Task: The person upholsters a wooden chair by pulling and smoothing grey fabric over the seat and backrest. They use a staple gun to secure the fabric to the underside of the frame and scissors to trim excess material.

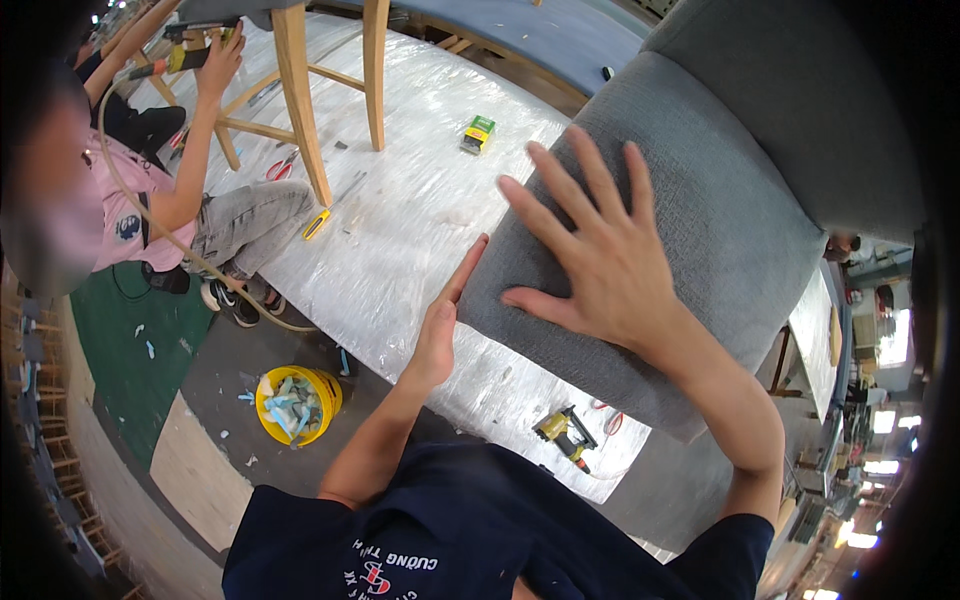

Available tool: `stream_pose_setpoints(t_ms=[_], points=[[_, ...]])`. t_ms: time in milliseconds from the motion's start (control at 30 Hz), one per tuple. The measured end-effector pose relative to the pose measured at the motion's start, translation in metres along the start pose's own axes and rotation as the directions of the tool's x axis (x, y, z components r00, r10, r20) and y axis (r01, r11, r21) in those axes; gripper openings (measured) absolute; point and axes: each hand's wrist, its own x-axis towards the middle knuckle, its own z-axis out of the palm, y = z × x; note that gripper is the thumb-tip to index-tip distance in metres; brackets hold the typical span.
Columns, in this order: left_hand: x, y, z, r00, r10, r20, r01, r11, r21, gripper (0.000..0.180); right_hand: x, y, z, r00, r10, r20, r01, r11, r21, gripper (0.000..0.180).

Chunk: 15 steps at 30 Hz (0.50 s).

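Note:
A grey upholstered chair (740, 190) stands on its side of the plastic-covered table, its padded seat facing up in front of me. My right hand (615, 265) is over the seat with its fingers spread; whether the palm presses on the fabric cannot be told. At the seat's left edge, my left hand (440, 325) is held on edge, fingers stretched out along the side of the cushion. Neither hand holds anything.
A staple gun (567, 437) lies near the table's front edge beside red-handled scissors (607, 418). A green and yellow box (478, 134) and yellow cutter (316, 224) lie farther off. A yellow bucket of scraps (298, 405) stands left. A co-worker (150, 205) holds another staple gun (185, 58) by a wooden-legged chair (300, 105).

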Motion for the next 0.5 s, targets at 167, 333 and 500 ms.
stream_pose_setpoints(t_ms=[167,333,500], points=[[-0.016,-0.008,0.003,1.0,0.007,-0.027,-0.004,0.992,0.127,0.103,0.01,-0.013,0.023,0.995,-0.037,-0.09,0.032,0.998,-0.061,0.073],[-0.015,-0.004,0.004,1.0,0.012,-0.027,-0.007,0.985,0.174,0.109,-0.016,0.025,0.004,0.952,-0.057,-0.299,0.081,0.994,0.069,0.061],[-0.003,0.011,0.009,0.998,-0.03,0.05,0.018,0.974,0.224,0.128,-0.105,0.112,-0.042,0.901,0.306,-0.309,-0.37,0.913,-0.174,0.063]])
